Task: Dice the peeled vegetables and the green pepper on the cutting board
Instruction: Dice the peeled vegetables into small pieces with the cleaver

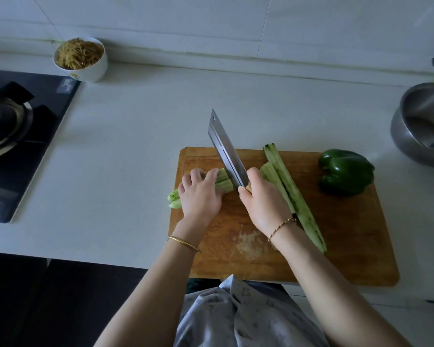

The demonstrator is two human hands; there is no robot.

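1. The left hand [199,194] pressed down on a bundle of peeled strips [174,200] at the left edge of the cutting board [348,246]. Its fingers were curled over them, and the pale green ends poked out over the table [125,151].
2. The right hand [263,201] gripped the cleaver [227,151] by its handle, fingers wrapped right round. The blade stood edge-down on the bundle, just beside the left fingertips.
3. Two long peeled pieces [286,181] lay side by side across the board, partly hidden behind the right hand.
4. The green pepper [346,172] sat whole at the board's far right, apart from the peeled pieces.
5. Off the board were a noodle bowl [80,60] by the wall, a stove [23,136] at left and a steel pot [424,126] at right.
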